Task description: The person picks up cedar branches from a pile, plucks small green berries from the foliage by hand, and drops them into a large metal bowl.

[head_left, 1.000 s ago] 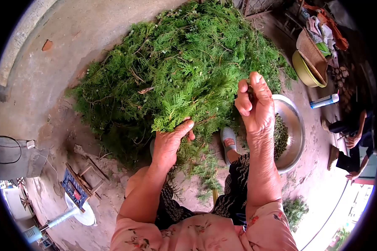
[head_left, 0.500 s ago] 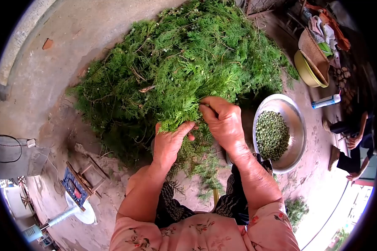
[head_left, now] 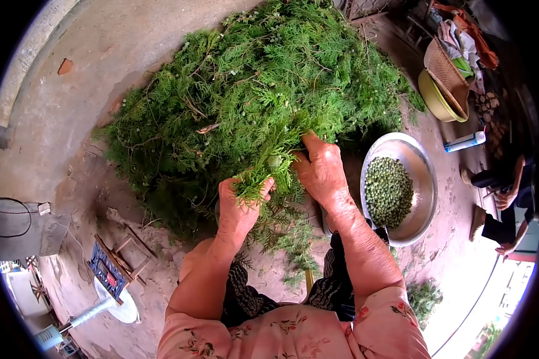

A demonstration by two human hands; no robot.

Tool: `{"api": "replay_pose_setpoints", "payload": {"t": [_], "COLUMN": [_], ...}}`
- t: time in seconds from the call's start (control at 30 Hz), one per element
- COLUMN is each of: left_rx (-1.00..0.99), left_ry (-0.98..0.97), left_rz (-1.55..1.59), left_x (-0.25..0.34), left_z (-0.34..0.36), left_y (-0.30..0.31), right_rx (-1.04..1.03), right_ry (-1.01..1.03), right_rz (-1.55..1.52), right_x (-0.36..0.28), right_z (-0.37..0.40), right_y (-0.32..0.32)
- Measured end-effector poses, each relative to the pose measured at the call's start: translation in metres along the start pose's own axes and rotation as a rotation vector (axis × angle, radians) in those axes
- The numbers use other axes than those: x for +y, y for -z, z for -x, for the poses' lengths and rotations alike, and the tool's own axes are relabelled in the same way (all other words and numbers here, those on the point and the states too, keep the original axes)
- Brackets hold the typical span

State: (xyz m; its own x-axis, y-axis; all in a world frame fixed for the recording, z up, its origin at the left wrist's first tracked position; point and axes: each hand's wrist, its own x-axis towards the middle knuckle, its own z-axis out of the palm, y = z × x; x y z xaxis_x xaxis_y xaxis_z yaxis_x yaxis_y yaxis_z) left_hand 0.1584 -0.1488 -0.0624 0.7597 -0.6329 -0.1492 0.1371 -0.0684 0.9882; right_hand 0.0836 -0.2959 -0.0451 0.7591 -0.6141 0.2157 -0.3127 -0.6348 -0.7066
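A large heap of green branches lies on the ground in front of me. My left hand is closed around a leafy green sprig at the near side of the heap. My right hand is at the sprig's right side, its thumb and index finger bent towards the leaves; whether they pinch anything is hidden. A pale green round fruit shows among the leaves between my hands. To the right of my right hand, a metal basin holds many small green fruits.
At the right edge sits another person, partly seen. A yellow basin with a woven basket stands at the upper right, near a blue and white tube. A small wooden stool and a fan-like stand are at the lower left.
My left hand has moved slightly down and closed more around the sprig. My right hand has shifted slightly right, away from my left, and the fruit between them now shows.
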Motion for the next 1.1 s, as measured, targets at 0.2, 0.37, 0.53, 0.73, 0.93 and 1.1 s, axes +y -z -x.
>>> {"api": "replay_pose_setpoints", "payload": {"t": [0.2,0.37,0.53,0.73,0.93,1.1], "left_rx": [-0.028,-0.03,0.059,0.097,0.057,0.098], "left_ry": [0.03,0.089,0.242,0.24,0.201,-0.128], "left_rz": [0.17,0.27,0.369,0.296,0.261,-0.218], "left_x": [0.001,0.008,0.011,0.008,0.009,-0.003], "left_z": [-0.002,-0.004,-0.004,-0.003,-0.006,-0.01], "left_y": [0.001,-0.006,-0.007,-0.003,-0.009,-0.002], "right_rx": [-0.016,0.245,0.257,0.379,0.057,0.015], "right_ry": [-0.049,-0.074,-0.07,-0.397,-0.501,-0.348], "right_rz": [-0.089,-0.422,-0.535,-1.13,-1.748,-1.626], "right_x": [-0.008,-0.009,-0.006,0.018,0.025,0.031], "right_z": [0.0,0.012,0.012,-0.012,-0.009,-0.007], "right_y": [0.008,-0.009,-0.009,0.045,0.036,0.037]}}
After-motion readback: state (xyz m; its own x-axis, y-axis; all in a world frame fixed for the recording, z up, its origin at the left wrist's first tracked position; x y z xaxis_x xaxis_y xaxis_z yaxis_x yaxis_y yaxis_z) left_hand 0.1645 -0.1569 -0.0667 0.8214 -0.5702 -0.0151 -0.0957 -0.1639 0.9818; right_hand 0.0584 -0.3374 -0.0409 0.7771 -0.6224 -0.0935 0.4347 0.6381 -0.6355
